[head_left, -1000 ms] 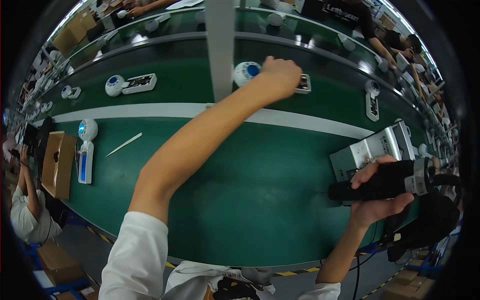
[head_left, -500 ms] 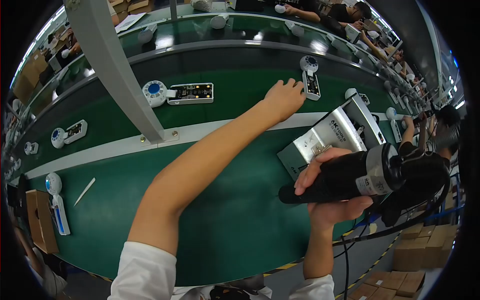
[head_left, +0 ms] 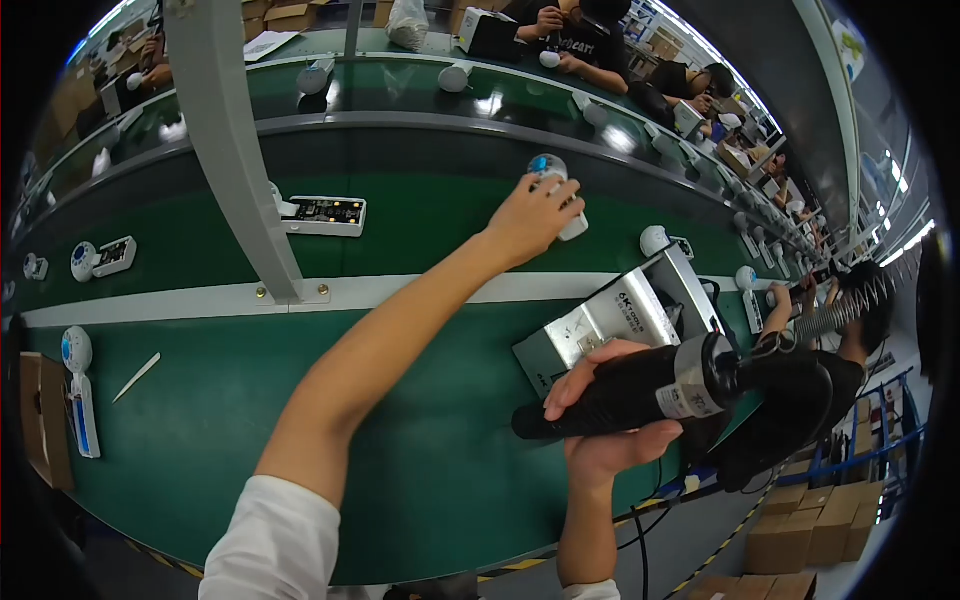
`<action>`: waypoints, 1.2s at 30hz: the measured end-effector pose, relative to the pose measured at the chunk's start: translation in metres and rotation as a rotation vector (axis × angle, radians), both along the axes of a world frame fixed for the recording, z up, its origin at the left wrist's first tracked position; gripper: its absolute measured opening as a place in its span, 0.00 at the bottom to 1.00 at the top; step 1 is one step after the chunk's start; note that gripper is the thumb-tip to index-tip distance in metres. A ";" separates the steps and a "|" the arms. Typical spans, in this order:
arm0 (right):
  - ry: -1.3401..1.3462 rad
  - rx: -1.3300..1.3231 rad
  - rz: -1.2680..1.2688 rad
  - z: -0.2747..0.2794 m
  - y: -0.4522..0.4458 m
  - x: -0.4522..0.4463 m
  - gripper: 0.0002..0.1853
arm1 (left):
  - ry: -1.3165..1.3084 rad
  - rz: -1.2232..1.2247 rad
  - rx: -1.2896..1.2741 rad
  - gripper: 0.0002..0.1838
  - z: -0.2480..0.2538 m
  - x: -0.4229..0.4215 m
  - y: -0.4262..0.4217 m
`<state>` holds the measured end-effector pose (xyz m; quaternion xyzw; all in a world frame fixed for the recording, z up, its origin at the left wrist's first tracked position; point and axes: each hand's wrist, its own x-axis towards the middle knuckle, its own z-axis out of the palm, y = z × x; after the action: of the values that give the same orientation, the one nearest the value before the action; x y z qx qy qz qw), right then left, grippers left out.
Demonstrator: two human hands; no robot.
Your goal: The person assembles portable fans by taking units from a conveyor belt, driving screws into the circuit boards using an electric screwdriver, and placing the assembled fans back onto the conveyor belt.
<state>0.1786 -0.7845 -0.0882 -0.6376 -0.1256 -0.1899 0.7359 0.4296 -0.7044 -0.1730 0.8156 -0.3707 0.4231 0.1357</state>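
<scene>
As the left hand (head_left: 530, 216) curled over a far white device (head_left: 548, 167), grip unclear, the right hand (head_left: 606, 452) clasped a black tool (head_left: 635, 390) above the green table (head_left: 230, 420); cartons (head_left: 820, 525) stood right.

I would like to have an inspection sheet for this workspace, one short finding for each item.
Surface: green tabletop; white rail along its far edge.
Job's things: black tool, in hand; white device, beyond the white rail; another white device, tabletop left.
Clutter: thin white stick and cardboard box, left; silver box, right.
Hands: left hand on the white device, grip unclear; right hand around the black tool.
Cables: black cables at the tabletop's near right edge.
Surroundings: other people at work; stacked cartons, lower right.
</scene>
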 end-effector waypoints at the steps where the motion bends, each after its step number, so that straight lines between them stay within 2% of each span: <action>1: -0.001 -0.022 0.000 -0.001 -0.001 0.001 0.54 | 0.043 -0.030 -0.127 0.22 0.009 -0.013 0.011; 2: -0.005 -0.025 0.015 -0.004 -0.002 0.001 0.54 | 0.132 -0.076 -0.228 0.27 0.024 -0.029 0.022; 4: -0.011 -0.015 -0.015 -0.006 -0.003 0.003 0.54 | 0.125 -0.144 -0.392 0.28 0.050 -0.061 0.041; 6: -0.006 -0.015 -0.010 -0.006 -0.006 0.004 0.54 | 0.117 -0.163 -0.338 0.29 0.078 -0.101 0.063; 8: 0.022 0.132 -0.033 0.006 -0.009 0.003 0.53 | 0.213 -0.085 -0.196 0.30 0.102 -0.140 0.081; 9: 0.008 0.181 0.031 0.008 -0.020 0.005 0.56 | 0.321 -0.073 -0.107 0.27 0.108 -0.156 0.089; 11: -0.165 0.291 0.098 0.035 -0.033 0.005 0.54 | 0.523 -0.084 0.146 0.22 0.108 -0.185 0.097; 13: -0.276 0.219 0.125 0.053 -0.052 0.008 0.56 | 0.646 -0.152 0.274 0.18 0.095 -0.203 0.095; 15: -0.272 0.167 0.038 0.064 -0.050 0.016 0.58 | 0.745 -0.206 0.376 0.18 0.086 -0.215 0.088; 17: -0.313 0.041 -0.196 0.066 -0.044 0.029 0.58 | 0.811 -0.236 0.391 0.20 0.080 -0.218 0.081; 19: -0.259 -0.047 -0.164 0.067 -0.042 0.029 0.58 | 0.873 -0.269 0.405 0.21 0.078 -0.217 0.088; 21: -0.165 -0.213 -0.097 0.069 -0.042 0.027 0.58 | 0.827 -0.188 0.469 0.21 0.085 -0.216 0.115; 22: -0.152 -0.216 -0.097 0.072 -0.042 0.024 0.58 | 0.957 -0.123 0.549 0.22 0.093 -0.214 0.124; 23: -0.126 -0.085 0.072 0.078 -0.041 0.021 0.57 | 0.968 -0.129 0.549 0.22 0.089 -0.215 0.129; 24: -0.099 0.053 0.243 0.077 -0.041 0.021 0.57 | 1.010 -0.162 0.402 0.20 0.080 -0.215 0.131; 25: -0.084 0.056 0.250 0.075 -0.035 0.020 0.57 | 1.050 -0.191 0.246 0.18 0.075 -0.217 0.135; 27: -0.178 -0.020 0.353 0.068 -0.020 0.016 0.56 | 1.008 -0.214 0.218 0.17 0.067 -0.221 0.132; 31: -0.169 -0.093 0.376 0.060 0.002 0.017 0.56 | 0.868 -0.244 0.140 0.15 0.058 -0.230 0.124; 34: -0.172 -0.154 0.394 0.060 0.013 0.017 0.56 | 0.939 -0.243 0.137 0.13 0.058 -0.228 0.124; 36: -0.123 -0.194 0.317 0.059 0.019 0.018 0.57 | 0.911 -0.242 0.129 0.12 0.056 -0.228 0.123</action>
<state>0.1965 -0.7659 -0.0287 -0.6649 -0.2868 -0.0972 0.6828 0.2014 -0.5814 -0.1168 0.8757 -0.3913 -0.0203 0.2820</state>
